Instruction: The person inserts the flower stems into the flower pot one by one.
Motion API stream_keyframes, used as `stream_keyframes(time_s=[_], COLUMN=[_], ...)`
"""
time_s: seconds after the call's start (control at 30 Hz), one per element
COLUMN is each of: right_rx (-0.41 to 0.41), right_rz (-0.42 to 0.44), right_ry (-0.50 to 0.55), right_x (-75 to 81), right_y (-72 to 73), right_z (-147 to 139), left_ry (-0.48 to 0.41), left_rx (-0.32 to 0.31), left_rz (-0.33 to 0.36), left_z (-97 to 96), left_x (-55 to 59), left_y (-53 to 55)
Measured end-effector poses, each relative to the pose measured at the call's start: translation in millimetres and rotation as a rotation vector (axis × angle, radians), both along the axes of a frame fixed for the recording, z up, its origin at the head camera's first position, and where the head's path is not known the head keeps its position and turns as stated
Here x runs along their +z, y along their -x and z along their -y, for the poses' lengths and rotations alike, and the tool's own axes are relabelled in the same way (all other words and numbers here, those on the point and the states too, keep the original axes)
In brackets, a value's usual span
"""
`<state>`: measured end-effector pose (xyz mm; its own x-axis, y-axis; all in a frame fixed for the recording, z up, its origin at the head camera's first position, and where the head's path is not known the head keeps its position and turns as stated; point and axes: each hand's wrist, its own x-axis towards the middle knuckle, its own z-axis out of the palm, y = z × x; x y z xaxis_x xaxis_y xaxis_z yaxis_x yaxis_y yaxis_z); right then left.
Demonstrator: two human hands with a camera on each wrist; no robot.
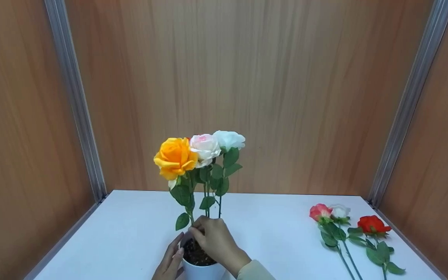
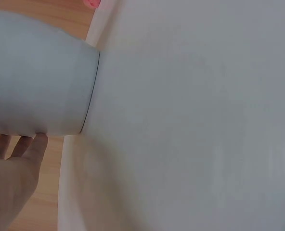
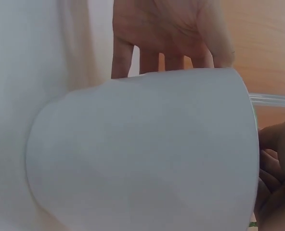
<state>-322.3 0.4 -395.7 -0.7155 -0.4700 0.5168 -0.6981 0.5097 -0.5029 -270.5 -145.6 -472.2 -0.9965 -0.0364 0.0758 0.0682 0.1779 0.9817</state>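
Pot (image 1: 204, 273) is standing at six o'clock on the desk (image 1: 138, 233), left hand (image 1: 169, 258) bracing its nine-o'clock side with extended fingers. Right hand (image 1: 218, 238) is pinching the orange rose (image 1: 175, 157) low, apparently seating its stem; next move is likely calling for firm pressing into soil (image 1: 198, 257).

Lab-like booth (image 1: 325, 46), wood-grain back wall (image 1: 286, 116) beyond the right hand (image 1: 220, 240), matching side panels (image 1: 21, 116) to its left and right, grey metal posts (image 1: 77, 97) at the corners beyond, white tabletop (image 1: 274, 229) below.
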Motion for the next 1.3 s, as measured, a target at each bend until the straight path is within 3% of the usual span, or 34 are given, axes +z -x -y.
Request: stream_keyframes(time_s=[0.53,0.93,1.3], right_rx=[-0.009,-0.025,-0.036], right_rz=[0.085,0.055,0.028], right_ry=[0.066,0.057,0.024], right_x=[4.7,6.0,5.9], right_y=[-1.4,-3.3,-2.7], right_z=[2.0,2.9,-0.5], left_ry=[-0.016,-0.046,-0.045], left_rx=[-0.015,-0.008,0.013], left_rz=[-0.008,0.01,-0.022], left_z=[0.5,1.0,-2.3], left_x=[0.8,1.4,1.1], left_y=[2.1,2.2,1.2])
